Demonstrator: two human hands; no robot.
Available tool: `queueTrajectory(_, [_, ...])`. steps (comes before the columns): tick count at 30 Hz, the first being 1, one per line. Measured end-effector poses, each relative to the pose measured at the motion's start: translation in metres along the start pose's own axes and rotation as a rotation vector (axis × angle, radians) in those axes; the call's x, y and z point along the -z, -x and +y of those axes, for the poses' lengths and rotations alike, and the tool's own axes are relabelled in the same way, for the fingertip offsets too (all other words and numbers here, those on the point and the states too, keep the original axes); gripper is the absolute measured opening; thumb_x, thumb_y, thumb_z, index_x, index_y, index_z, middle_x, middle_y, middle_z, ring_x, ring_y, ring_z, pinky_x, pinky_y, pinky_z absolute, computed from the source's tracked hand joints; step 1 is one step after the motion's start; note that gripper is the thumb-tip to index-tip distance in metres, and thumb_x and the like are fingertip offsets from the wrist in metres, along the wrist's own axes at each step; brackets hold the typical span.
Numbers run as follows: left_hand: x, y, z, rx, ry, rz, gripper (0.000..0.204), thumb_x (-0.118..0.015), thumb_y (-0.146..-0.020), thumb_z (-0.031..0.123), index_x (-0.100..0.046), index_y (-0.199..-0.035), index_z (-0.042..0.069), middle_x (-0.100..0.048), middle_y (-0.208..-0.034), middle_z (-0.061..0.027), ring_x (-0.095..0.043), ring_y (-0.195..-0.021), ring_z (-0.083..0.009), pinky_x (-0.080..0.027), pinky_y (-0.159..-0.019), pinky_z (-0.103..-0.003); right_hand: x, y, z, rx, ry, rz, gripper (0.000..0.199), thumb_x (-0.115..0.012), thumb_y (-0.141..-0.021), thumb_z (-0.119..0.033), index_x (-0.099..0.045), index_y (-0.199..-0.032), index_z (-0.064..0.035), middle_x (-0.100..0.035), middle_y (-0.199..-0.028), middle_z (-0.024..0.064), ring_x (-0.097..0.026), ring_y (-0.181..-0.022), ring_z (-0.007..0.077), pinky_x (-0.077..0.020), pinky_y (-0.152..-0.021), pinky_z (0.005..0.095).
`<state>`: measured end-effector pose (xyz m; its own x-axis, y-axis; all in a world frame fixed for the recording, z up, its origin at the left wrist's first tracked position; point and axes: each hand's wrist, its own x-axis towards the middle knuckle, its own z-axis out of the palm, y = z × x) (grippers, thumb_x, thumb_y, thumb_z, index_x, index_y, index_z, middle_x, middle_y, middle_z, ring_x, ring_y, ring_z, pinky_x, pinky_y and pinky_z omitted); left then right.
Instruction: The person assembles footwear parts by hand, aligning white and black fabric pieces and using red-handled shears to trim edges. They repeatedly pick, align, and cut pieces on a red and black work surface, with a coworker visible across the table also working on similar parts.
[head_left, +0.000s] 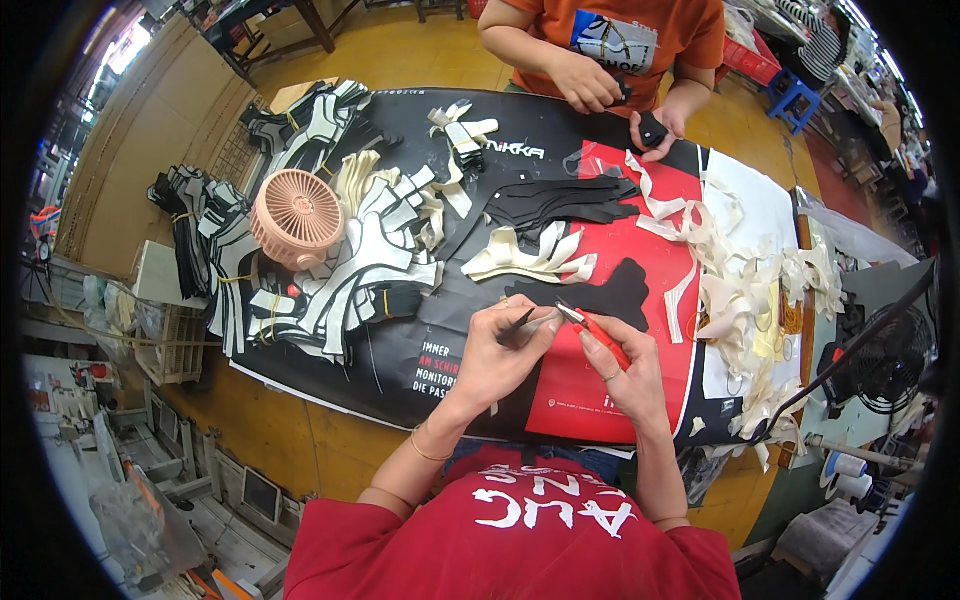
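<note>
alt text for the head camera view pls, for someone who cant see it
Seen from above, a person's left hand pinches a small dark strip while the right hand holds red snips to it, over a table strewn with black and white cut pieces.

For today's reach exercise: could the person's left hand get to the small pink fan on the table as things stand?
Probably yes. The left hand holds a small black piece, but only flat fabric cutouts lie between it and the pink fan; nothing upright blocks the way.
</note>
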<state>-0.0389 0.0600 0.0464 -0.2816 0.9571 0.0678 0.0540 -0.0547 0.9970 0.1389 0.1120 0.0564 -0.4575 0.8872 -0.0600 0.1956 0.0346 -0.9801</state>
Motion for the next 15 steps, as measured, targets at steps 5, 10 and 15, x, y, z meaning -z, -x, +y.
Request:
queueTrajectory(5, [-0.0004,0.0026,0.0002,0.006,-0.070,0.002,0.010,-0.068,-0.089,0.003,-0.070,-0.093,-0.006,-0.055,-0.073,0.0011,-0.043,-0.061,-0.0023,-0.031,-0.052,-0.023,-0.0037,0.0029,-0.0024,0.092,0.208,0.052,0.034,-0.073,-0.090,-0.027,-0.070,-0.106,0.0020,-0.071,-0.077,0.0111,-0.068,-0.068,0.0155,-0.0520,-0.065,0.0294])
queueTrajectory(10, [-0.0030,0.0029,0.0012,-0.018,-0.081,0.010,0.011,-0.068,-0.089,0.004,-0.071,-0.093,-0.006,-0.055,-0.072,0.0000,-0.042,-0.060,-0.0034,-0.031,-0.051,-0.024,-0.0045,0.0052,0.0003,0.062,0.127,0.050,0.035,-0.073,-0.090,-0.029,-0.070,-0.104,0.0032,-0.069,-0.073,0.0092,-0.064,-0.065,0.0129,-0.0501,-0.062,0.0278])
queueTrajectory(15, [-0.0029,0.0045,0.0047,-0.014,-0.065,-0.011,0.012,-0.068,-0.088,0.003,-0.072,-0.097,-0.004,-0.056,-0.072,-0.0001,-0.044,-0.063,-0.0043,-0.033,-0.054,-0.024,-0.0013,0.0070,0.0017,-0.011,-0.052,0.010,0.031,-0.070,-0.093,-0.025,-0.070,-0.103,0.0044,-0.068,-0.077,0.0053,-0.059,-0.069,0.0082,-0.0470,-0.063,0.0237])
